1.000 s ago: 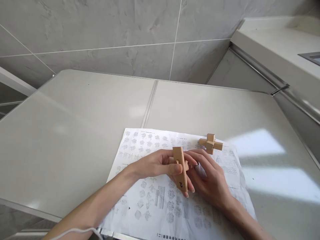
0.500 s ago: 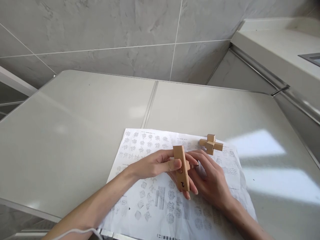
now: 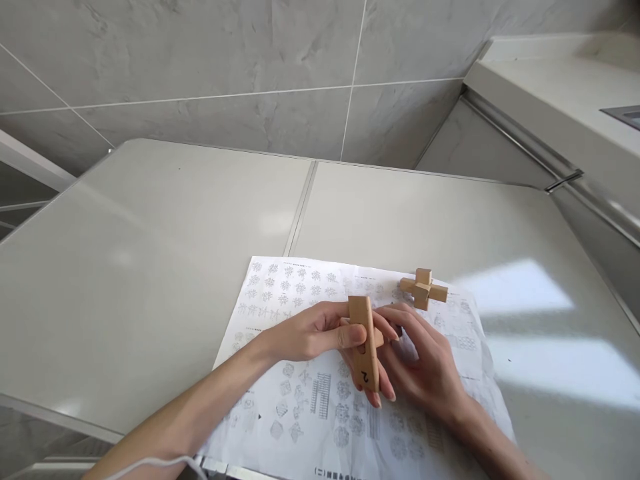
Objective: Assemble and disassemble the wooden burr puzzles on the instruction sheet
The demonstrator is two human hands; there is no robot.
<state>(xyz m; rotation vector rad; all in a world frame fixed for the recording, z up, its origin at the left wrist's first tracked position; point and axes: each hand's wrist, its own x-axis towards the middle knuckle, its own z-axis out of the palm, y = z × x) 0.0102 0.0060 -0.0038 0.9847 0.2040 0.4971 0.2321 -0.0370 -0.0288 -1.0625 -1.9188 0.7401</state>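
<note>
My left hand [image 3: 320,331] grips a wooden burr-puzzle piece [image 3: 364,347], its thumb pressed on the front face and its fingers behind. The piece stands nearly upright, with a dark "2" near its lower end and a short wooden part sticking out to the right. Close against that right side, my right hand [image 3: 425,357] has its fingers curled inward. What lies between those fingers is mostly hidden; only a small dark bit shows near the tips. Beyond the right hand, an assembled wooden cross-shaped puzzle [image 3: 423,289] rests on a printed sheet [image 3: 295,373].
Under my hands, the sheet carries small puzzle diagrams and lies on a pale folding table [image 3: 175,253] with a centre seam. A grey tiled wall [image 3: 215,53] is behind it. To the right stands a white counter [image 3: 560,80]. A white cable [image 3: 155,461] crosses my left forearm.
The piece marked "2" has moved slightly down and turned a little in my left hand. My right fingers have shifted slightly beside it. The cross-shaped puzzle stays put.
</note>
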